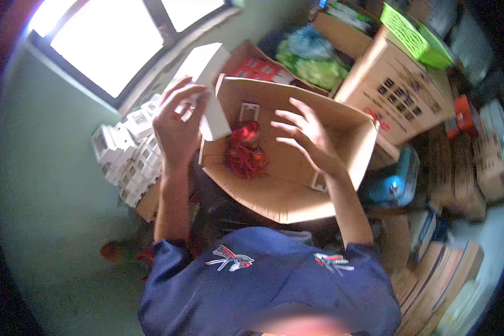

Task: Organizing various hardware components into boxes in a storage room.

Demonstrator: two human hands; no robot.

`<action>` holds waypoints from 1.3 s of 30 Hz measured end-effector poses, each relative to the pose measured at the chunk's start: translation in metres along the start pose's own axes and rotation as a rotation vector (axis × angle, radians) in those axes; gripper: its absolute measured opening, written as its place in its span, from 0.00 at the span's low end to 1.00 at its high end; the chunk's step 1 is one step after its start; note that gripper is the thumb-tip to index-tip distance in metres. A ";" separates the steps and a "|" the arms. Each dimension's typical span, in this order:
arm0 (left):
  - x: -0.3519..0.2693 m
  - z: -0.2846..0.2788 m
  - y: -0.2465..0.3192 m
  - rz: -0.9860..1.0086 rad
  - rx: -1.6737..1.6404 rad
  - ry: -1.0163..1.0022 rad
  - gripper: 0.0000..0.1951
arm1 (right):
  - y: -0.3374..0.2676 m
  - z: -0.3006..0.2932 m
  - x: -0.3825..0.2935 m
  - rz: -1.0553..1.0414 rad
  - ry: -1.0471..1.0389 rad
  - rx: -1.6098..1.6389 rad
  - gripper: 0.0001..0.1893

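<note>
An open cardboard carton (296, 189) stands before me. Inside it lie a red tangled bundle (248, 155), a white rectangular frame (249, 112) and a second white frame (319, 182), partly hidden by my right forearm. Over the carton my right hand (308, 136) is held with fingers apart and nothing in it. My left hand (180, 117) is at the carton's left side, thumb and fingers curled, in front of a long white box (216, 113). Its fingers overlap the box; whether they grip it cannot be told.
White plastic parts (130, 147) are piled by the wall on the left, below a bright window (109, 46). Behind the carton are green and blue plastic bags (315, 59). At right stand a printed carton (403, 92), a green basket (420, 40) and a blue container (397, 185).
</note>
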State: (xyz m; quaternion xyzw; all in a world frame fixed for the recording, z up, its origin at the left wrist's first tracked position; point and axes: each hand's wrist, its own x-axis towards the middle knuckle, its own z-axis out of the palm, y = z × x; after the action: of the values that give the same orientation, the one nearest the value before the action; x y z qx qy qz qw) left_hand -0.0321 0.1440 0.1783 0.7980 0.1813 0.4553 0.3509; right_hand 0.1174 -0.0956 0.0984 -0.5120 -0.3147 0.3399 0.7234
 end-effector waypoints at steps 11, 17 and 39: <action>-0.071 0.127 0.043 -0.265 -0.557 -0.714 0.11 | 0.021 -0.053 -0.090 0.086 0.273 0.254 0.45; -0.100 0.208 -0.028 -0.104 -0.131 -0.728 0.11 | 0.015 -0.082 -0.171 -0.080 0.507 0.315 0.46; -0.278 0.315 -0.204 0.054 0.477 -1.393 0.41 | 0.042 -0.086 -0.161 -0.298 0.481 0.420 0.49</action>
State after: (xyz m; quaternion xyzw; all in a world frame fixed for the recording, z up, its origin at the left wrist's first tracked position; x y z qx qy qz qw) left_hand 0.0981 -0.0088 -0.2433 0.9610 -0.0091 -0.2005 0.1902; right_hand 0.0874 -0.2615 0.0173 -0.3661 -0.1297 0.1575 0.9079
